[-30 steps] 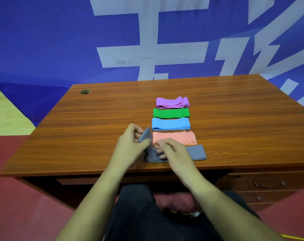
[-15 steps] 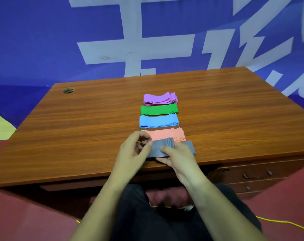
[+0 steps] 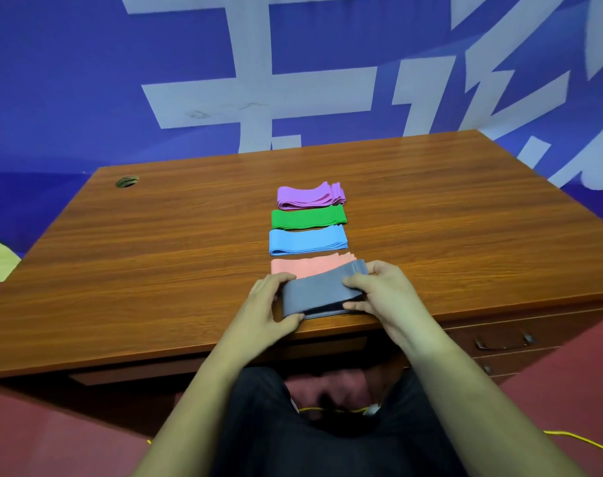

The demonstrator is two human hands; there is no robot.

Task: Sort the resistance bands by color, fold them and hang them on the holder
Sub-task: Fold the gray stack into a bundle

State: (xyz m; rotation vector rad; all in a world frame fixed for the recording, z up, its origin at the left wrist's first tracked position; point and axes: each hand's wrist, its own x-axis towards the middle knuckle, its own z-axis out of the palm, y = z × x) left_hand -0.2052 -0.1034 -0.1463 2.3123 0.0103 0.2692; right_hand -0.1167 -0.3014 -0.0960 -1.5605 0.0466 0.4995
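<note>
Five folded stacks of flat, rubbery resistance bands lie in one column on the glossy wood-grain counter (image 3: 155,253), running from its middle to the near edge. Farthest is the purple stack (image 3: 310,196), its layers slightly wavy. Next come the green stack (image 3: 308,217), the light-blue stack (image 3: 307,241) and the salmon-pink stack (image 3: 303,266), each a neat oblong with rounded folds at the left end. The grey stack (image 3: 319,292) sits at the near edge, matte and layered, skewed so that its right end overlaps the salmon-pink stack. The left hand (image 3: 269,304) grasps the grey stack's left end, thumb at the near side and fingers curled over the far side. The right hand (image 3: 379,290) pinches the right end, fingers on top and thumb at the near side. A round cable hole (image 3: 127,181) sits near the far left corner. A metal drawer handle (image 3: 503,340) shows below the near edge, to the right. Behind the counter hangs a smooth blue banner (image 3: 86,80) with pale lettering.
</note>
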